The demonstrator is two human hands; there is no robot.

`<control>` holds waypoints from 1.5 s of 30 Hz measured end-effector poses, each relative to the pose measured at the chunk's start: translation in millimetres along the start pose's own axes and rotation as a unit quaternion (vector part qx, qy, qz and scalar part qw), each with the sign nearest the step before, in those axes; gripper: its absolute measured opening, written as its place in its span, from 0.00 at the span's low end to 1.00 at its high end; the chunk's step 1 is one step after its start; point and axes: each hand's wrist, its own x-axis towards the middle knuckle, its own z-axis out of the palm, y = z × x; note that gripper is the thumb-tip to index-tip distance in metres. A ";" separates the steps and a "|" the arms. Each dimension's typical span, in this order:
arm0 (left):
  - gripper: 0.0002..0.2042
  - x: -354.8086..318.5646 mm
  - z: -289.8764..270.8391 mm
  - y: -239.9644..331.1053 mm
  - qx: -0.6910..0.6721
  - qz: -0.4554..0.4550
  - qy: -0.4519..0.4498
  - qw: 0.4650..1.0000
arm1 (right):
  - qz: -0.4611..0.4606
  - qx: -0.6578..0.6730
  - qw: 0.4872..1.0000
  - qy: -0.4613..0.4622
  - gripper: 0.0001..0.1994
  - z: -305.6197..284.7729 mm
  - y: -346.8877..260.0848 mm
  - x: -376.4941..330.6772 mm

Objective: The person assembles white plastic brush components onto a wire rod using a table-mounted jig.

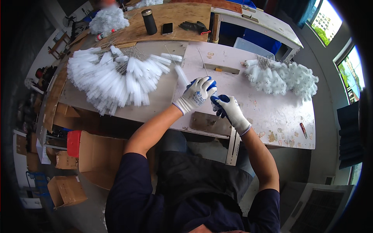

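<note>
My left hand [199, 93], in a white glove with blue coated fingertips, is closed around a bottle brush whose thin wire stem [203, 61] sticks up beyond the knuckles. My right hand [230, 110], gloved alike, pinches close beside it at the bristle end, which the fingers mostly hide. Against the left hand's outer side lies another white brush [181, 75]. To the left a large fan of straight white brushes [130, 79] covers the table, stems pointing away. On the right sits a pile of brushes with curled-over bristle heads [281, 77].
The worn pale table [252, 112] carries a metal plate [210, 123] at its front edge and a small red tool [303, 131] at right. Behind are a black flask [149, 22], a phone [167, 28] and a dark glove [194, 27]. Cardboard boxes [103, 155] stand low left.
</note>
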 end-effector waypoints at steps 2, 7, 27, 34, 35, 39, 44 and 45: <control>0.13 -3.4 1.4 8.5 -0.028 0.013 0.023 0.999 | 0.003 -0.010 1.000 0.012 0.13 5.5 6.3 -2.8; 0.22 3.9 -3.4 36.1 -0.148 -0.249 0.074 0.954 | -0.064 -0.183 0.979 0.069 0.14 -1.3 35.3 6.8; 0.09 23.5 45.2 26.4 -0.601 -0.591 -0.090 0.530 | 0.008 -0.186 0.982 -0.001 0.16 -2.7 40.4 11.4; 0.09 29.9 45.5 28.9 -0.592 -0.598 -0.098 0.532 | -0.038 -0.163 0.983 0.070 0.16 4.3 53.2 11.1; 0.09 28.9 46.6 29.8 -0.585 -0.610 -0.099 0.525 | -0.022 -0.175 0.983 0.048 0.15 3.3 48.8 11.7; 0.08 25.6 50.6 29.3 -0.595 -0.610 -0.091 0.515 | -0.033 -0.313 0.949 0.022 0.13 4.2 45.9 14.3; 0.08 18.9 62.7 24.4 -0.612 -0.583 -0.101 0.525 | -0.210 -0.433 0.869 0.119 0.09 -13.2 63.6 -7.3; 0.08 20.0 64.1 26.0 -0.614 -0.582 -0.102 0.523 | -0.286 -0.471 0.823 0.140 0.08 -21.1 64.7 -12.1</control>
